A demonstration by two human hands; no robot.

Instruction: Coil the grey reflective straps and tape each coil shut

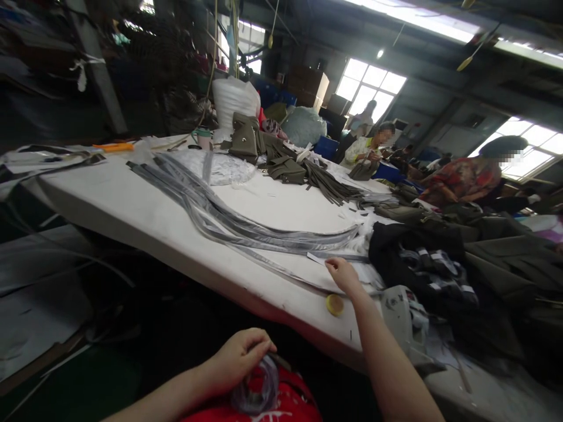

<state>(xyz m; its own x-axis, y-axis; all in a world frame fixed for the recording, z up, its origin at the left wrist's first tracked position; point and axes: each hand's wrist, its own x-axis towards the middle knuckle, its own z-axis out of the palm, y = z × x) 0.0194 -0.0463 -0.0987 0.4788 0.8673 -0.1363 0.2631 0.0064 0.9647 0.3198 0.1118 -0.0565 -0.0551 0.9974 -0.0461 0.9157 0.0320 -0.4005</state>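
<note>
The left hand (244,354) rests low over the lap, its fingers curled in and closed on a coil (270,387) of clear, greyish strip, which hangs just below the fingertips against the red cloth (297,390) of the clothing. Farther forward and to its right, the right hand (343,274) reaches over the white table (285,202), thumb and fingers drawn together on the near end of a small white slip (315,258), which juts out to the left of the fingertips (whether anything else sits inside that grip, I cannot tell).

Just beyond the right hand, and running far off to its left, lies a curved bundle of grey strips (246,227) that look sheathed in plastic. Nearer the body than this hand, close below it, is a round yellow object (335,305). A pale dispenser (396,316) stands to the right of the wrist, partly behind the forearm. Past it, right of the hand, black cloth (382,243) carries several more coils (440,264) with white bands.

Well beyond both hands, olive bags (245,138) and loose dark straps (329,181) lie along the table's far side. Farther off to the right of the right hand, a co-worker in a patterned top (466,179) leans over olive fabric (505,252).
</note>
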